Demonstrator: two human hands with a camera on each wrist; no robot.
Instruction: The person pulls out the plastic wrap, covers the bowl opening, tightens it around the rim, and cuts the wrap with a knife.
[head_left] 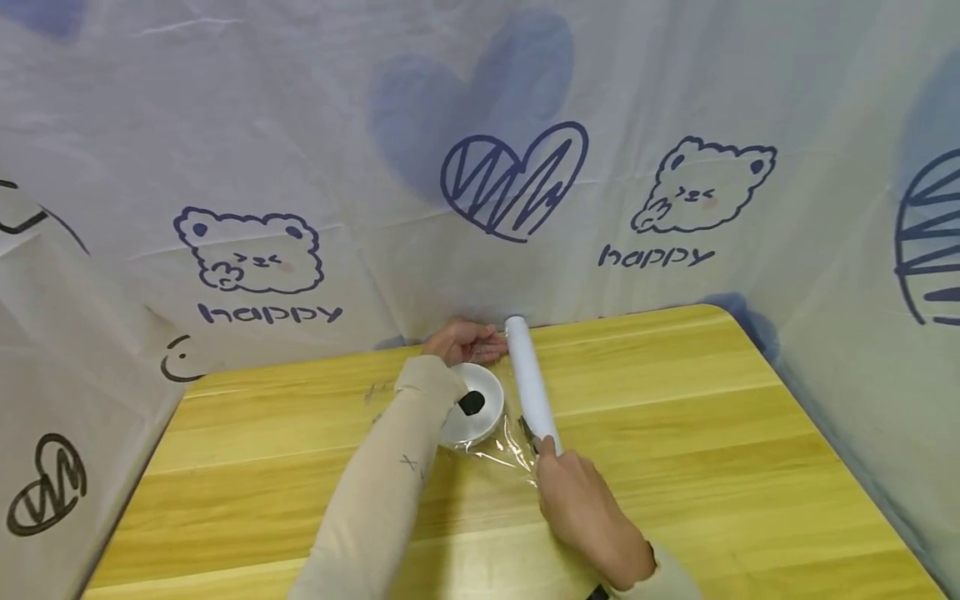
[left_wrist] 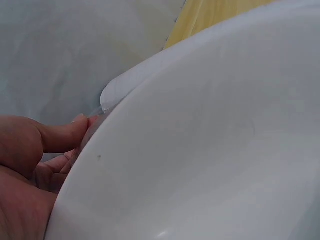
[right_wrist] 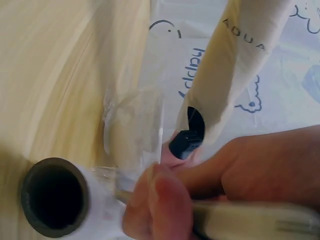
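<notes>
A white bowl (head_left: pixel 491 390) stands on the table, partly behind the left sleeve. Clear plastic wrap (head_left: pixel 504 450) stretches between it and a white roll of wrap (head_left: pixel 529 375) lying to its right. At the bowl's far side my left hand (head_left: pixel 468 340) pinches the film's edge beside the roll's far end; in the left wrist view its thumb (left_wrist: pixel 62 136) presses against the fingers there. My right hand (head_left: pixel 581 500), at the roll's near end, grips a knife (right_wrist: pixel 260 215) with a pale handle. Its blade (head_left: pixel 528 433) points away along the roll's left side, close to the film.
The wood-grain table (head_left: pixel 712 433) meets a pale printed cloth (head_left: pixel 360 167) along its far edge. More cloth hangs at the left and right. The left forearm (head_left: pixel 382 492) crosses the table's front. The roll's hollow core (right_wrist: pixel 54 197) faces the right wrist camera.
</notes>
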